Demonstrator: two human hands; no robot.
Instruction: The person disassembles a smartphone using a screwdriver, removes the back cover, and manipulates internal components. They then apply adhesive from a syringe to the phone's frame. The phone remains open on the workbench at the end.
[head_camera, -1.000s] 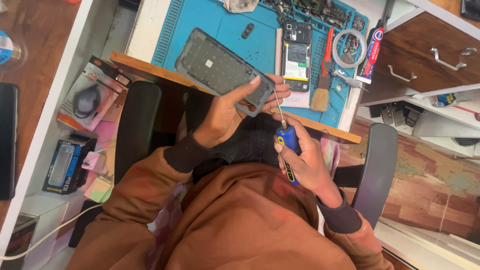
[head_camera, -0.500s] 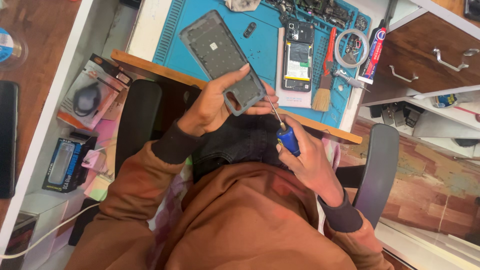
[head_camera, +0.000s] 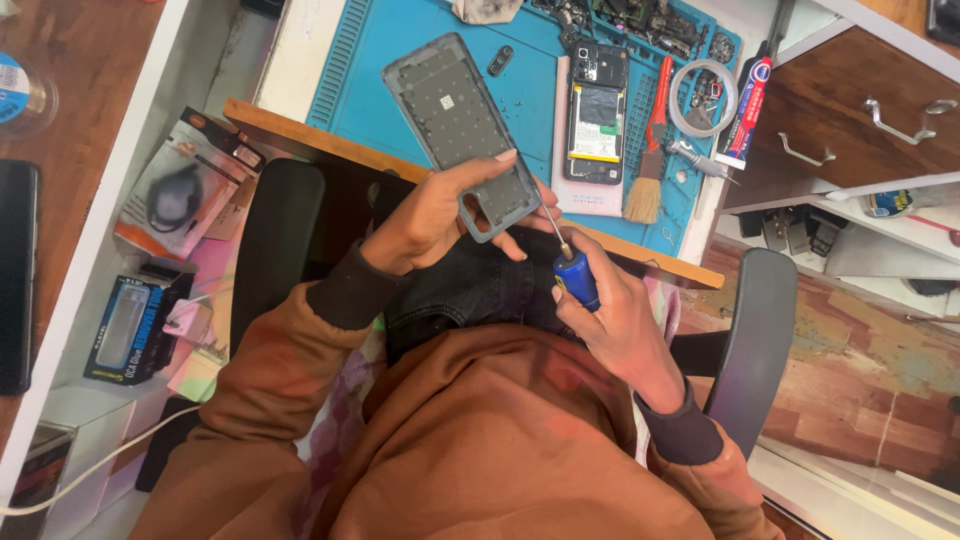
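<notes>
My left hand (head_camera: 435, 215) grips the near end of a grey phone back cover (head_camera: 455, 120), which slants up over the blue work mat (head_camera: 390, 50). My right hand (head_camera: 615, 320) holds a blue-handled screwdriver (head_camera: 572, 272); its thin metal tip touches the cover's lower right edge, beside my left fingers. An opened phone (head_camera: 597, 115) with its battery showing lies flat on the mat, to the right of the cover.
A brush (head_camera: 647, 180) with a red handle, a tape ring (head_camera: 702, 97) and a glue tube (head_camera: 745, 110) lie at the mat's right. Packaged items (head_camera: 180, 185) sit on the shelf at left. Open drawers (head_camera: 860, 120) stand at right. Chair armrests (head_camera: 750, 340) flank me.
The cover has swung more upright and moved slightly up and right over the mat. My right hand with the screwdriver has stayed at the cover's lower edge.
</notes>
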